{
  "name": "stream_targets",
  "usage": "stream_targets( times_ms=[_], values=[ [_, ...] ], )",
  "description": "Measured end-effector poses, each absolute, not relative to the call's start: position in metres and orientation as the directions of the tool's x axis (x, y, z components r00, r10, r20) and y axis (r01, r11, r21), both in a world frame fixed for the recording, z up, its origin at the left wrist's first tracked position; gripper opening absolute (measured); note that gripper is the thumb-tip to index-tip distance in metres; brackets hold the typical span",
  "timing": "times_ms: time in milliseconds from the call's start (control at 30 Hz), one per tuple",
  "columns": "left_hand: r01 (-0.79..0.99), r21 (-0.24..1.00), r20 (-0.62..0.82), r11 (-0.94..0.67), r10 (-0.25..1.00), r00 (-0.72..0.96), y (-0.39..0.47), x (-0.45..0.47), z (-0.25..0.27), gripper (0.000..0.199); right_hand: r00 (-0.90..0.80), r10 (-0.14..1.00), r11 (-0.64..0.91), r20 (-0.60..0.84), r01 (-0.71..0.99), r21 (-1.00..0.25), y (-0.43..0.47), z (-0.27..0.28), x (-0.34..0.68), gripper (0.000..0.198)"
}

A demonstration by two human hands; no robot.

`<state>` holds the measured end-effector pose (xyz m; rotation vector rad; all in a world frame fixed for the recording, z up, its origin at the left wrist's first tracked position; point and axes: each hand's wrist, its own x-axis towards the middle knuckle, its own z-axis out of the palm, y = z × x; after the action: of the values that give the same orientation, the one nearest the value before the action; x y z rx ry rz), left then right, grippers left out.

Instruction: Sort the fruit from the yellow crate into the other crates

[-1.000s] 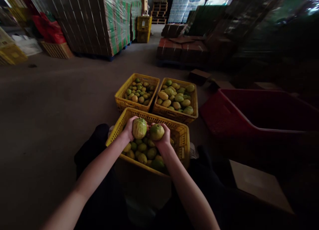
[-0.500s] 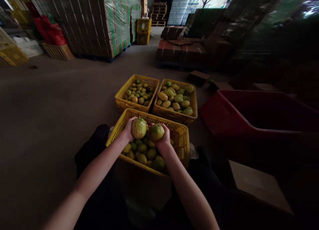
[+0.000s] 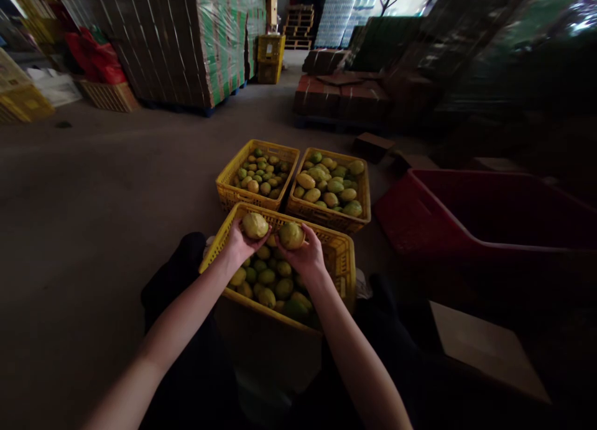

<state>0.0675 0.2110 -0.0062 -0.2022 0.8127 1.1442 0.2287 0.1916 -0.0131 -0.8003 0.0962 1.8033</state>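
A round, ribbed-looking yellow-green fruit (image 3: 255, 225) rests in my left hand (image 3: 239, 246), its fingers curled up under and around it. My right hand (image 3: 308, 253) grips a second greenish-yellow fruit (image 3: 291, 236), thumb at the right side. Both hands hover over the near yellow plastic crate (image 3: 344, 269), close together with the palms turned up. More oval fruit, green to yellow, fill the lower part of that crate; my forearms and hands cover some of it. I cannot tell the exact kind of fruit.
Two more yellow crates, the left one (image 3: 224, 191) and the right one (image 3: 365, 197), hold similar fruit just beyond. A red bin (image 3: 448, 222) stands at right, with a cardboard flap (image 3: 485, 346) below it. Wrapped pallet stacks (image 3: 219, 51) rise behind.
Both fruits have turned in my hands. The left hand has opened out more beneath its fruit, which sits slightly further left; the right palm has rolled upward.
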Motion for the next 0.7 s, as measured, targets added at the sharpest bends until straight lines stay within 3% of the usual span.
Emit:
stream_targets(
  times_ms=[167,400,567,700],
  values=[
    [-0.858,0.225,-0.676,0.461,0.708,0.204,0.211,0.069,-0.006,0.045,-0.165,0.801,-0.397,-0.575,-0.866,-0.304,0.192,-0.014,0.228,0.016],
    [-0.83,0.169,-0.594,0.532,0.727,0.345,0.206,0.068,0.005,0.057,-0.176,0.843,-0.416,-0.508,-0.812,-0.409,0.19,-0.01,0.227,0.029],
    [-0.889,0.201,-0.414,0.411,0.858,0.303,0.204,0.068,0.016,0.051,-0.094,0.896,-0.309,-0.434,-0.834,-0.456,0.187,-0.002,0.225,0.026],
    [-0.922,0.224,-0.439,0.317,0.877,0.195,0.203,0.067,0.025,0.05,-0.09,0.882,-0.303,-0.462,-0.859,-0.412,0.187,0.002,0.226,0.026]
  ],
)
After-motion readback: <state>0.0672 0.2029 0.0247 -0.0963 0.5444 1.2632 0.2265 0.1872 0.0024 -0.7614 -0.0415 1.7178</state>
